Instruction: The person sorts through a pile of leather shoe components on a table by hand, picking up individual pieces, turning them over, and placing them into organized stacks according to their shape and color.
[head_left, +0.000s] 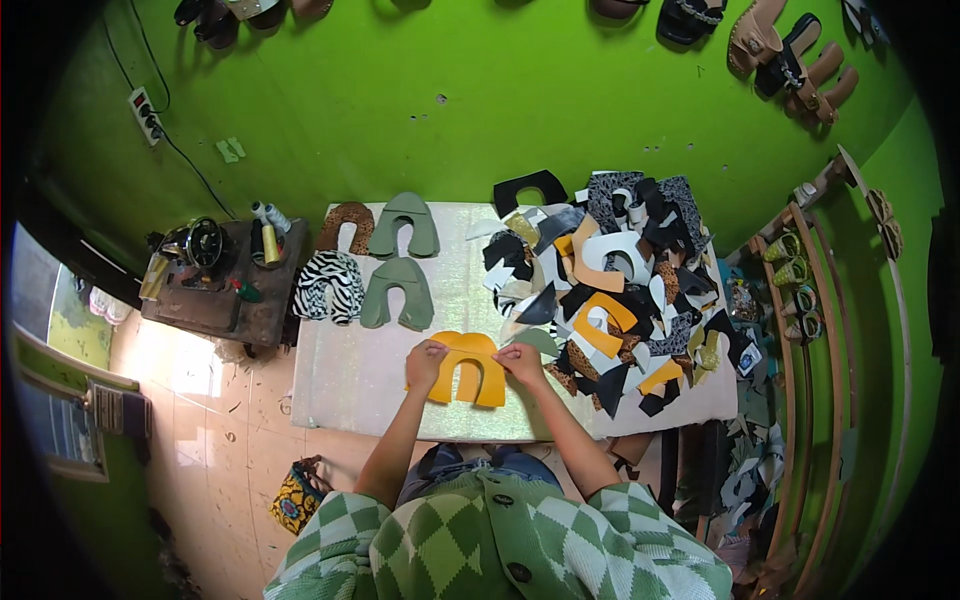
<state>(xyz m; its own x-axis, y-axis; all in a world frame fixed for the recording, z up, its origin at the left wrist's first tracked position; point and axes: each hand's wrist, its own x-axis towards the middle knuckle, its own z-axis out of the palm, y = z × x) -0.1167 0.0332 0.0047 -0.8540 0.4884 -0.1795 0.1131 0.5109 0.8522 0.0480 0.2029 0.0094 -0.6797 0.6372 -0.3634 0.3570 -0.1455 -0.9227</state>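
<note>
Near the front edge of the table lie yellow arch-shaped cut pieces (489,383), looking like shoe-upper material, one overlapping another. My left hand (428,362) pinches their left side near the top. My right hand (520,362) has its fingertips closed on the upper right edge. Beyond them, on the left of the table, are two green arch-shaped pieces (422,305), one behind the other. A zebra-striped arch-shaped piece (312,290) and a leopard-print one (330,230) sit to their left.
A big heap of mixed offcuts (600,290) covers the table's right side. At left stands a sewing machine (203,243) on a dark stand, with thread spools (269,243). A wooden rack (785,380) holds sandals at right. A patterned bag (298,497) is on the floor.
</note>
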